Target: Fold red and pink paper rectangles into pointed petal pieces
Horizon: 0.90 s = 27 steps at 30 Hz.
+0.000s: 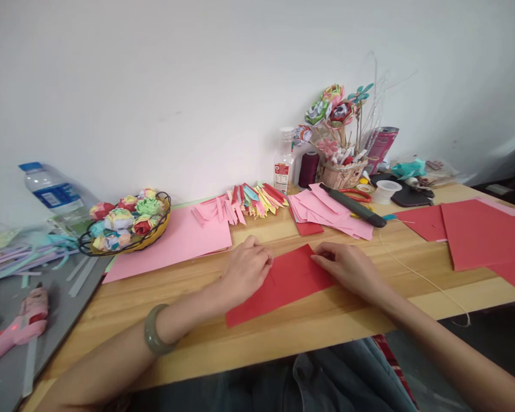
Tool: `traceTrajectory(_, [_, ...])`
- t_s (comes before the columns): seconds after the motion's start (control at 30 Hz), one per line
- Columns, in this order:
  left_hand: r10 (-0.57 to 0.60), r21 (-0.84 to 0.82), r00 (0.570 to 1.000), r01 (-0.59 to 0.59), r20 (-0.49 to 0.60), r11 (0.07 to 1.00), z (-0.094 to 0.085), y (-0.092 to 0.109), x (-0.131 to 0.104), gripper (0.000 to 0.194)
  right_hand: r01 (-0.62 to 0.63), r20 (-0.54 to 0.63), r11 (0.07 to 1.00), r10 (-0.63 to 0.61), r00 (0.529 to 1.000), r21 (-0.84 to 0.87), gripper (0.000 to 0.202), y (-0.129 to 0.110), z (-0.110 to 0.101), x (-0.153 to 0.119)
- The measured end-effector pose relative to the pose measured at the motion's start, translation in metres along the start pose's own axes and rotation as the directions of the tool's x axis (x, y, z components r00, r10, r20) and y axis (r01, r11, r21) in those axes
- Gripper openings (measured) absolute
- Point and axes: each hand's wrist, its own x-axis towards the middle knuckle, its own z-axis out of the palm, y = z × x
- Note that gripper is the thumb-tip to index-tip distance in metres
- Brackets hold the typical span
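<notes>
A red sheet of paper (294, 274) lies at a slant on the wooden table in front of me, with a few short dark lines on its surface. My left hand (248, 268) is closed, its fingers curled at the paper's upper left edge; part of that edge is hidden under it. At the sheet's right end, my right hand (341, 264) pinches the edge between thumb and fingers. A greenish bangle (155, 331) circles my left wrist. Just behind the hands lie pink paper pieces (321, 212) and a bundle of folded coloured paper strips (257, 200).
Left stand a basket of paper flowers (129, 220), a water bottle (54, 191) and a pink glue gun (23, 326) on a grey board. A dark-handled cutter (354, 207) rests on the pink pieces. Larger red sheets (484, 234) and a loose string (416, 272) lie right.
</notes>
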Motion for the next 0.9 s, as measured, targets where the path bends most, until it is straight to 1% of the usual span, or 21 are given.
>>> traceTrajectory(0.07, [0.062, 0.104, 0.998, -0.059, -0.025, 0.993, 0.004, 0.001, -0.001, 0.018, -0.002, -0.009, 0.999, 0.001, 1.0, -0.042, 0.023, -0.001, 0.001, -0.001])
traceTrajectory(0.13, [0.128, 0.15, 0.991, -0.119, -0.05, 0.981, 0.009, 0.0, -0.002, 0.02, -0.002, -0.015, 0.997, 0.001, 1.0, -0.074, 0.022, -0.002, 0.002, -0.002])
traceTrajectory(0.2, [0.227, 0.144, 0.973, -0.218, -0.048, 0.965, 0.016, -0.003, -0.003, 0.022, -0.003, -0.025, 0.995, 0.001, 1.0, -0.1, 0.021, -0.002, 0.003, -0.001])
traceTrajectory(0.27, [0.329, 0.125, 0.944, -0.324, -0.018, 0.938, 0.022, -0.007, -0.003, 0.026, -0.004, -0.035, 0.993, 0.0, 0.999, -0.121, 0.021, -0.002, 0.005, -0.001])
traceTrajectory(0.33, [0.397, 0.118, 0.918, -0.395, 0.013, 0.911, 0.026, -0.011, -0.003, 0.03, 0.0, -0.05, 0.99, -0.007, 0.999, -0.144, 0.02, -0.001, 0.008, -0.001])
traceTrajectory(0.4, [0.432, 0.109, 0.901, -0.433, 0.027, 0.895, 0.027, -0.015, -0.002, 0.032, 0.012, -0.075, 0.985, -0.025, 0.997, -0.172, 0.02, 0.002, 0.01, -0.001])
traceTrajectory(0.47, [0.446, 0.074, 0.895, -0.446, 0.028, 0.892, 0.028, -0.017, -0.001, 0.032, 0.046, -0.103, 0.979, -0.068, 0.992, -0.199, 0.022, 0.005, 0.011, -0.001])
traceTrajectory(0.53, [0.434, 0.023, 0.9, -0.435, 0.027, 0.9, 0.026, -0.018, 0.0, 0.034, 0.117, -0.109, 0.969, -0.144, 0.984, -0.218, 0.026, 0.008, 0.011, -0.001])
traceTrajectory(0.57, [0.424, -0.002, 0.905, -0.424, 0.031, 0.906, 0.025, -0.018, 0.001, 0.035, 0.168, -0.094, 0.96, -0.192, 0.977, -0.222, 0.026, 0.01, 0.009, -0.001])
traceTrajectory(0.63, [0.4, -0.04, 0.915, -0.399, 0.051, 0.916, 0.021, -0.017, 0.002, 0.037, 0.287, -0.025, 0.933, -0.299, 0.954, -0.215, 0.025, 0.014, 0.005, -0.002])
traceTrajectory(0.67, [0.394, -0.053, 0.916, -0.391, 0.071, 0.919, 0.018, -0.016, 0.003, 0.038, 0.36, 0.02, 0.911, -0.364, 0.931, -0.202, 0.025, 0.017, 0.003, -0.002])
traceTrajectory(0.77, [0.383, -0.076, 0.914, -0.376, 0.135, 0.923, 0.01, -0.012, 0.005, 0.037, 0.554, 0.134, 0.82, -0.539, 0.832, -0.144, 0.03, 0.023, -0.005, -0.002])
traceTrajectory(0.8, [0.377, -0.073, 0.914, -0.37, 0.149, 0.926, 0.008, -0.011, 0.005, 0.034, 0.594, 0.162, 0.794, -0.575, 0.802, -0.127, 0.03, 0.024, -0.008, -0.002])
traceTrajectory(0.83, [0.375, -0.062, 0.914, -0.37, 0.157, 0.927, 0.007, -0.009, 0.006, 0.031, 0.618, 0.188, 0.778, -0.593, 0.783, -0.117, 0.03, 0.025, -0.011, -0.002])
traceTrajectory(0.9, [0.381, -0.019, 0.909, -0.383, 0.168, 0.923, 0.005, -0.006, 0.007, 0.026, 0.636, 0.243, 0.762, -0.598, 0.764, -0.12, 0.029, 0.023, -0.016, -0.003])
